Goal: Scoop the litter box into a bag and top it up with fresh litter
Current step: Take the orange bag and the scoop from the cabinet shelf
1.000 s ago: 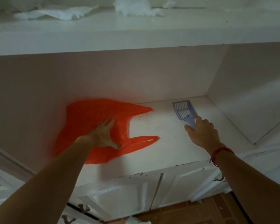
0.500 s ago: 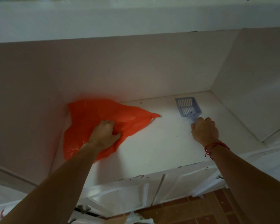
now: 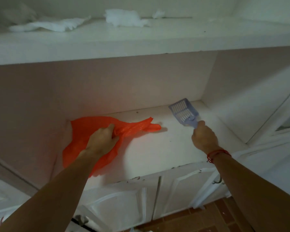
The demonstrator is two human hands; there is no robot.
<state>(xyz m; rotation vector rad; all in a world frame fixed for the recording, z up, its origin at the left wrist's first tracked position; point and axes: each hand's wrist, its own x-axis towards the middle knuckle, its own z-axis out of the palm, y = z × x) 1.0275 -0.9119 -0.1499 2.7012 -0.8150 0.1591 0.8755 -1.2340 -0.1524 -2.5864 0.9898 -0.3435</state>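
An orange plastic bag (image 3: 84, 129) lies crumpled on the white shelf (image 3: 151, 148), at its left against the back wall. My left hand (image 3: 101, 141) is closed around a bunched part of the bag. To the right, a pale blue slotted litter scoop (image 3: 182, 112) points toward the back corner, its head lifted slightly off the shelf. My right hand (image 3: 205, 136), with a red string at the wrist, grips the scoop's handle. No litter box is in view.
An upper shelf (image 3: 141, 41) overhangs the niche and carries white crumpled rags (image 3: 124, 18). White cabinet doors (image 3: 157, 198) with metal handles sit below the shelf. Walls close the niche at the back and right. Brown floor tiles (image 3: 216, 220) show at the bottom.
My left hand went from lying flat on the bag to gathering it into a fist. My right hand closed on the scoop's handle and raised it a little.
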